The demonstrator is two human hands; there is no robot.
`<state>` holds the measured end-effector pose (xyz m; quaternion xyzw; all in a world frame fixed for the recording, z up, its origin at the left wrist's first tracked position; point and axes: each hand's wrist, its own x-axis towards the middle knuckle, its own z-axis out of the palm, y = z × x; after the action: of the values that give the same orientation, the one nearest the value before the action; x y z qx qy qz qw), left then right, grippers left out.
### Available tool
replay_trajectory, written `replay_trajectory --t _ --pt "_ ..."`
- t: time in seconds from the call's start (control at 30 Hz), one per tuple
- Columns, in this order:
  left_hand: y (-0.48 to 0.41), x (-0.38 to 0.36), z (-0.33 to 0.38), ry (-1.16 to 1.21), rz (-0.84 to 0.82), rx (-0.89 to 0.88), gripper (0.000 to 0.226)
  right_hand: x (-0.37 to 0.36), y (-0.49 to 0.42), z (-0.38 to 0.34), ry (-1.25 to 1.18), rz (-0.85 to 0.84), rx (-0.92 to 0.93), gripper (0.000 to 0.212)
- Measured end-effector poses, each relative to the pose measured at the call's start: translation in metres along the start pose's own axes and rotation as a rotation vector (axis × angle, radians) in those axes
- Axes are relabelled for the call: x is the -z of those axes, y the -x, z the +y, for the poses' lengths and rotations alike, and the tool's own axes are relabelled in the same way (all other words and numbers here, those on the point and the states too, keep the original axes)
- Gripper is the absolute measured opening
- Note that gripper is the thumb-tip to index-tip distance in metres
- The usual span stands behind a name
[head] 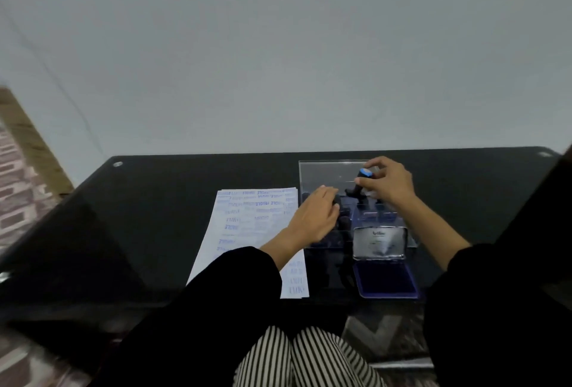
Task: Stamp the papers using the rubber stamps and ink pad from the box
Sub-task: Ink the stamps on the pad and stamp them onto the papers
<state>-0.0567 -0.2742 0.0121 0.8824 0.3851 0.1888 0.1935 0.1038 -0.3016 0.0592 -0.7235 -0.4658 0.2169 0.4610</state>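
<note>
One stamp [361,184] in right hand [392,184] — one ink pad [387,278].

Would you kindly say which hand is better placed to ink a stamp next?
Right: the right hand pinches the blue-capped stamp over the box, with the open ink pad nearer it. The left hand rests at the box's left side.

Both forearms reach forward bare from black sleeves [235,278] toward the clear box [328,167]. The left hand [315,216] lies palm down at the box's left side, wrist straight, with its fingertips bent down over the edge into the box; blur hides whether they hold anything. The right hand [390,184] is raised above the middle of the box, wrist bent to the left, its thumb and curled fingers pinching a black stamp [359,188] by its blue-capped top.
</note>
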Motion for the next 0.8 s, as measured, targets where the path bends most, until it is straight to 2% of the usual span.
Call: replay_trajectory --t 0.3,0.8 --pt "0.037 -0.006 0.042 -0.017 -0.057 -0.012 0.029 0.035 0.065 0.009 0.096 -0.031 0.003 0.029" --pt "0.088 -0.052 0.051 -0.005 -0.125 0.063 0.044 0.028 0.126 0.065 0.202 -0.09 -0.046 0.023"
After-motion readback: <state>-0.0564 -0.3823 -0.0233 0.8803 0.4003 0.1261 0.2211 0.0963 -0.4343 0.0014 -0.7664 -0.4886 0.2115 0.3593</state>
